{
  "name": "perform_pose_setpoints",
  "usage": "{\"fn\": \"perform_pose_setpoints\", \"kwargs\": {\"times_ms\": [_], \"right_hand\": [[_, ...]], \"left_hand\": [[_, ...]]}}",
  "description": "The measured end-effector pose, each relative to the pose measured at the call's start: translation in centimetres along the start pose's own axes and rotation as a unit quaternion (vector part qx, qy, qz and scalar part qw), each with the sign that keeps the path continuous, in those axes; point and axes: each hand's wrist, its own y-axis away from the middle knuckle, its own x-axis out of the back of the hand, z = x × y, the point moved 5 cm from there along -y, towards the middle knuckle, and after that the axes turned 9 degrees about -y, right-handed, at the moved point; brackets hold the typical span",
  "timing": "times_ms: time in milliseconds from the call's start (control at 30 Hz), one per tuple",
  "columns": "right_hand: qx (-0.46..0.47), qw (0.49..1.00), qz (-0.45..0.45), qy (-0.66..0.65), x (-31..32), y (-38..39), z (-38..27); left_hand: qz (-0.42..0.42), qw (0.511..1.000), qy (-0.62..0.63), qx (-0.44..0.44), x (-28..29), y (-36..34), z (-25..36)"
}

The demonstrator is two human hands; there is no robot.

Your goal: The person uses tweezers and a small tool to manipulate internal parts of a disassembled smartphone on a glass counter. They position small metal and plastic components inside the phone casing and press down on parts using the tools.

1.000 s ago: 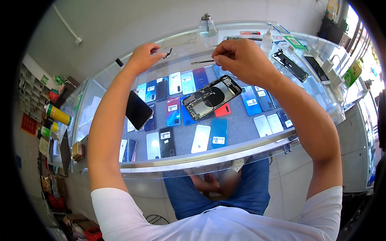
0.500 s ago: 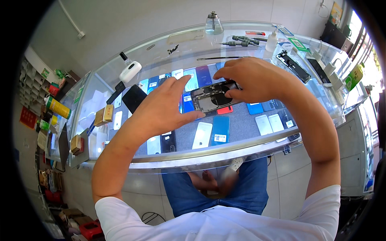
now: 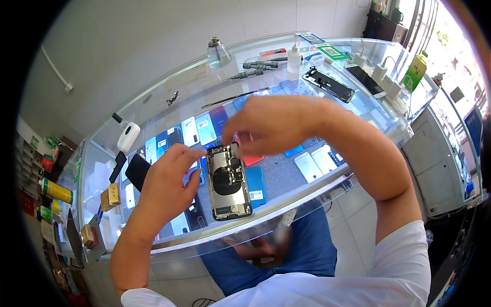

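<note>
An opened smartphone shows its bare insides, with metal plates and a round black coil. It appears to rest on the glass counter top, its long side running toward me. My left hand is beside its upper left corner, thumb and index finger apart. The index fingertip is close to that corner; whether they touch I cannot tell. Over the phone's upper right end hovers my right hand, smeared by motion, so its fingers and anything in them cannot be made out.
Several phones lie under the glass of the display counter. Farther back are thin tweezers, screwdrivers, a white dropper bottle, a glass jar and a detached black phone part. Small boxes stand at left.
The opened phone was held tilted sideways between both hands; now it lies lengthwise toward me. My left hand has come off it, and the right has moved left. The view has shifted.
</note>
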Motion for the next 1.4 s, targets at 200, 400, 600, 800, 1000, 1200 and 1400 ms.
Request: {"fn": "perform_pose_setpoints", "kwargs": {"times_ms": [200, 400, 600, 800, 1000, 1200, 1400], "right_hand": [[-0.156, 0.9, 0.343, 0.22, 10.2, 3.6, 8.7], [-0.152, 0.913, 0.283, 0.251, 8.4, 2.1, 11.1], [-0.179, 0.904, 0.28, 0.268, 8.4, 2.1, 11.9], [-0.188, 0.906, 0.28, 0.255, 9.0, 2.1, 11.9], [-0.178, 0.891, 0.334, 0.249, 9.3, 2.6, 11.0], [-0.136, 0.868, 0.385, 0.281, 11.7, 4.2, 10.0], [-0.091, 0.824, 0.492, 0.267, 15.5, 6.4, 6.8]], "left_hand": [[0.043, 0.981, 0.044, -0.186, -0.1, 0.3, 2.2], [0.043, 0.974, 0.043, -0.217, -0.6, 0.6, 1.7], [0.048, 0.975, 0.046, -0.213, -0.8, 0.6, 1.9], [0.045, 0.976, 0.044, -0.21, -0.7, 0.7, 1.8], [0.046, 0.976, 0.042, -0.21, -0.7, 0.6, 1.9], [0.049, 0.975, 0.053, -0.209, -0.8, 0.5, 1.8], [0.042, 0.977, 0.052, -0.204, -0.8, 0.6, 1.7]]}}
